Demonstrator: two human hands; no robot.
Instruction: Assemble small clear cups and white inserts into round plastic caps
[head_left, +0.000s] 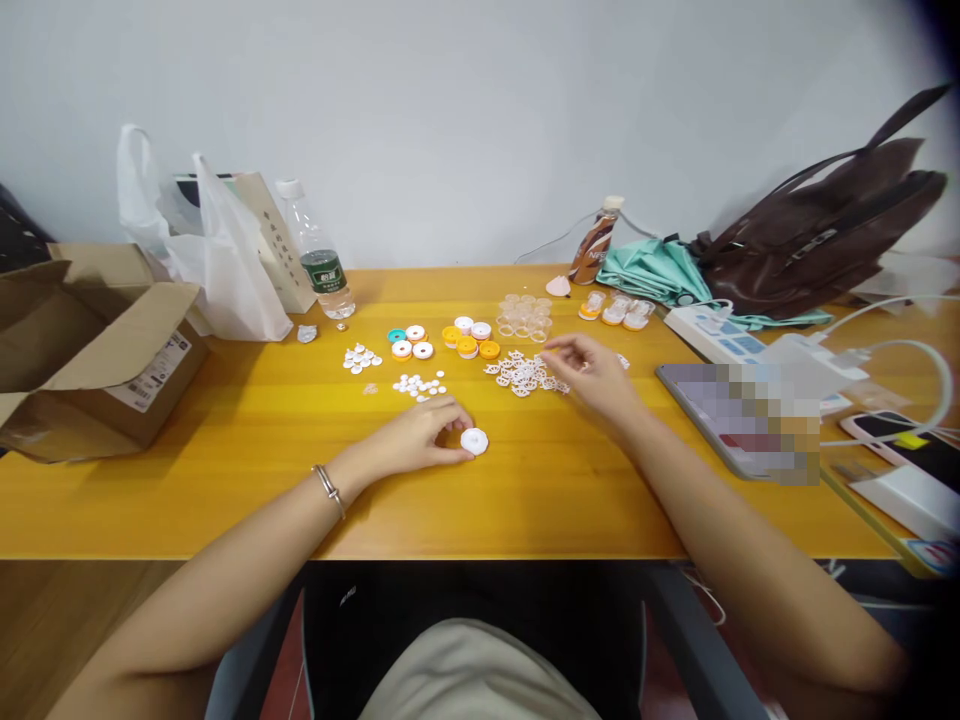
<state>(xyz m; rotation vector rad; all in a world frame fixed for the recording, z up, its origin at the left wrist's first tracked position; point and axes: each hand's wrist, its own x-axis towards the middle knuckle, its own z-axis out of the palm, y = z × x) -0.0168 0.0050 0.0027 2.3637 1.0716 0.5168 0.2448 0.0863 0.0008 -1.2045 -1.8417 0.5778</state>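
Observation:
My left hand rests low over the table, thumb and fingers closed around the edge of a white round disc. At the right side of a pile of small white openwork pieces is my right hand. Its thumb and index finger come together in a pinch; whatever lies between the tips is too small to make out. Loose white round caps lie beyond my left hand, with white pieces with stems further left. Behind them sit white, orange and teal wheel-like parts and clear plastic cups.
Clear-and-orange assembled pieces sit at the back right, near a brown drink bottle. A tablet and a power strip lie right. An open cardboard box and a water bottle stand left.

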